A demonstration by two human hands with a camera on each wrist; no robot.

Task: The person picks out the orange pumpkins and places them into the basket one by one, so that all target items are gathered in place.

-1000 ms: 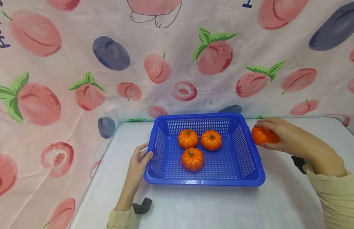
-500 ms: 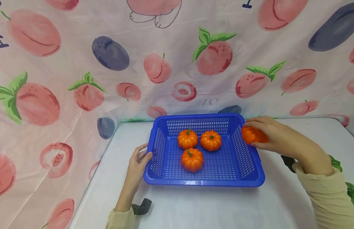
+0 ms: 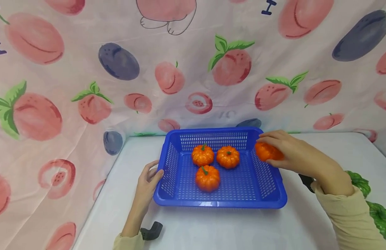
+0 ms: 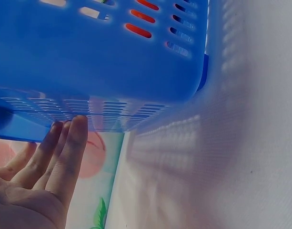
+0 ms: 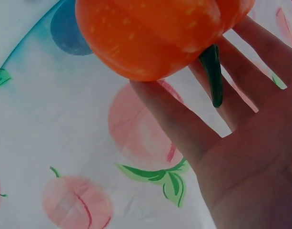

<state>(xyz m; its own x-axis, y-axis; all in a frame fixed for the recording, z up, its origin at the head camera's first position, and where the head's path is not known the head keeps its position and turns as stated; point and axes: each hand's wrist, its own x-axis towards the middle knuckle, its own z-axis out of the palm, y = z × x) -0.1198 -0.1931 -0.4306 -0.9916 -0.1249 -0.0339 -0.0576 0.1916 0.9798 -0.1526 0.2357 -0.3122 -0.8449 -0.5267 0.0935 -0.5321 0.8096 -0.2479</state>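
Observation:
A blue plastic basket stands on the white table with three small orange pumpkins in it: a back left one, a middle one and a front one. At its left side my left hand holds the rim, thumb on top. The fingers lie against the outer side wall in the left wrist view. My right hand grips another orange pumpkin over the basket's right rim. Its green stem points toward the palm in the right wrist view.
Two dark green ridged vegetables lie on the table at the right, partly behind the right sleeve. A fruit-printed cloth hangs behind and at the left of the table. Black mounts sit at both wrists.
My right hand has carried its pumpkin leftward, from beside the basket to over its right rim. The green vegetables have come into view behind the arm. My left hand keeps its hold.

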